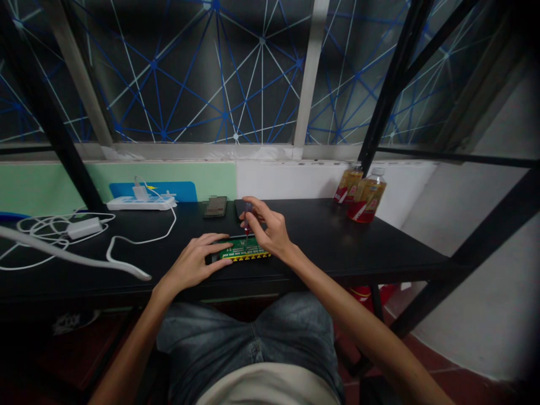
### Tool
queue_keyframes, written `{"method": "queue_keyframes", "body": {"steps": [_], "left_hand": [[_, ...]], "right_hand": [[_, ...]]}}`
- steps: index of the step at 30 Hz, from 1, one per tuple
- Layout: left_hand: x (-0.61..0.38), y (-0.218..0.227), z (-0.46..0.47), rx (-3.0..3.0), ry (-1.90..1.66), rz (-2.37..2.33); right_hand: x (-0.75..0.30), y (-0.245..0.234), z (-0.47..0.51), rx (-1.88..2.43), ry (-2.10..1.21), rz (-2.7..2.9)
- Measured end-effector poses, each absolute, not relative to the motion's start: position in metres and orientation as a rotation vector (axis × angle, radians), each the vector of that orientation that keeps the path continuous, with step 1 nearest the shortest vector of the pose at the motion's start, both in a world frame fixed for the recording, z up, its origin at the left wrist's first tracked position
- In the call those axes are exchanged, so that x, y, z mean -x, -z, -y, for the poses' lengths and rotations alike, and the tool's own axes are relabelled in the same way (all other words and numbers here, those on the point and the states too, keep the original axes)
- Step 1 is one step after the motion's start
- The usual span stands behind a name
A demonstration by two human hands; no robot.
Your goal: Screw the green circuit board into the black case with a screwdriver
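A green circuit board (240,248) with a yellow strip along its near edge lies on the black desk in front of me. My left hand (203,257) grips the board's left end, thumb at the near side and fingers along the far side. Upright in my right hand (270,228) is a screwdriver (248,216) with a translucent purplish handle. Its tip points down at the board; whether it sits on a screw is too small to tell. The right hand covers part of the board's right end.
Behind the board lie a dark flat object (215,206) and another beside it. A white power strip (141,202), a white adapter (84,228) and loose cables spread over the left side. Two drink bottles (367,198) stand at the back right. Black metal posts (390,84) frame the desk (329,242).
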State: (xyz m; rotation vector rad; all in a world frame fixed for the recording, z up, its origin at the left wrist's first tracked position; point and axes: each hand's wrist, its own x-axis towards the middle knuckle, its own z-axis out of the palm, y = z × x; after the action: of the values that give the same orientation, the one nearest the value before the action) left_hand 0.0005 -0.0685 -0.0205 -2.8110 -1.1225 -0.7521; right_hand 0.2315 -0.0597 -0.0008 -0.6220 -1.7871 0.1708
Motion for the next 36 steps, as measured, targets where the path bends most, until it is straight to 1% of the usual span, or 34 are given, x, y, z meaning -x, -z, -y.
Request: {"method": "queue_keyframes", "body": {"steps": [3, 11, 17, 23, 28, 33, 36], "left_hand": [[-0.0003, 0.0208, 0.0683, 2.815, 0.764, 1.132], [-0.0009, 0.0206, 0.0686, 2.811, 0.751, 1.133], [-0.0013, 0.0203, 0.0692, 2.812, 0.760, 1.133], [-0.0013, 0.0212, 0.0686, 2.824, 0.792, 1.119], [-0.0018, 0.0212, 0.0689, 2.819, 0.786, 1.116], [-0.0029, 0.0199, 0.0698, 2.822, 0.777, 1.118], [-0.0031, 0.0203, 0.0698, 2.828, 0.795, 1.105]], "right_hand": [[-0.2279, 0.0015, 0.0592, 0.640, -0.152, 1.760], [-0.2272, -0.0006, 0.0596, 0.674, 0.049, 1.722], [-0.2266, 0.0014, 0.0597, 0.675, -0.011, 1.750], [-0.2268, 0.0026, 0.0599, 0.685, 0.111, 1.771], [-0.2261, 0.0039, 0.0589, 0.659, 0.071, 1.754], [-0.2259, 0.0024, 0.0600, 0.718, 0.094, 1.747], [-0.2255, 0.0027, 0.0603, 0.724, 0.037, 1.770]]}}
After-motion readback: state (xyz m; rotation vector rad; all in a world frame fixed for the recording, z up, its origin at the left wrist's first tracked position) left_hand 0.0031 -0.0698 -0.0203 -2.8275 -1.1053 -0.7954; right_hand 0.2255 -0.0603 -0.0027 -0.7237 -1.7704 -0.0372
